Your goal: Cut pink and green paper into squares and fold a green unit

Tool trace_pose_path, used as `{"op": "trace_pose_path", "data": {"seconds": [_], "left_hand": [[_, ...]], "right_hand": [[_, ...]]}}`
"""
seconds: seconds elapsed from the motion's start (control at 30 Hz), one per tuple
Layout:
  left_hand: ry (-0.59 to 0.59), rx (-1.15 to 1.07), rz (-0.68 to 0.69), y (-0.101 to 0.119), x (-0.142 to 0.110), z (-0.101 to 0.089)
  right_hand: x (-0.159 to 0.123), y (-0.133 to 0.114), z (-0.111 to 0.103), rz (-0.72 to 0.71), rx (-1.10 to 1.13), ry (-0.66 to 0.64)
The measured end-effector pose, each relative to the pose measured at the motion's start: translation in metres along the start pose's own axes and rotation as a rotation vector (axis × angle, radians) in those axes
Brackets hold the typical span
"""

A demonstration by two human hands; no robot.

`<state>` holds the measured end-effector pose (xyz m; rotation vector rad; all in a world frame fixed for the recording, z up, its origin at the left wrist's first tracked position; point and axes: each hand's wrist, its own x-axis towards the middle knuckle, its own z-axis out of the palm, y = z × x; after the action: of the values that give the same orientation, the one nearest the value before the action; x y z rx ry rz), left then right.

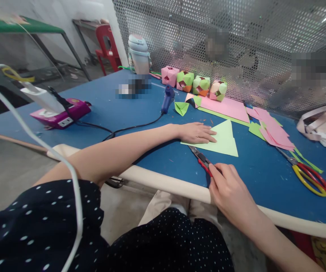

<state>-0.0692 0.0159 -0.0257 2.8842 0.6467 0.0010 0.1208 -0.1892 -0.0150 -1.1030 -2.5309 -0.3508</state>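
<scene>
My left hand lies flat on a folded sheet of pale green paper, its fingers stretched out to the right. In my right hand is a red and grey utility knife, gripped near its back end. The tip of the knife points up and left, close to the lower left edge of the paper; whether it touches the paper I cannot tell. A blue glue gun and a small folded green paper piece lie just beyond my left hand.
Several folded paper cubes line the back by a perforated metal screen. Pink paper sheets and scissors are to the right. A purple power strip, its cord, and a water bottle stand on the left of the blue table.
</scene>
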Motion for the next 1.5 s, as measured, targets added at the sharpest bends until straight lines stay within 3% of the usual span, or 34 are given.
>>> {"op": "trace_pose_path", "data": {"seconds": [0.17, 0.93, 1.33, 1.5], "left_hand": [[0.033, -0.027, 0.012, 0.0, -0.001, 0.0], [0.029, -0.023, -0.004, 0.001, 0.0, 0.0], [0.04, -0.023, 0.012, -0.001, 0.0, 0.001], [0.037, -0.011, 0.007, 0.0, 0.0, 0.0]], "right_hand": [[0.003, 0.0, 0.0, -0.055, -0.004, 0.014], [0.01, 0.001, 0.01, -0.025, 0.073, -0.014], [0.015, -0.003, 0.008, -0.072, 0.08, -0.018], [0.013, 0.0, -0.004, -0.061, 0.212, -0.07]]}}
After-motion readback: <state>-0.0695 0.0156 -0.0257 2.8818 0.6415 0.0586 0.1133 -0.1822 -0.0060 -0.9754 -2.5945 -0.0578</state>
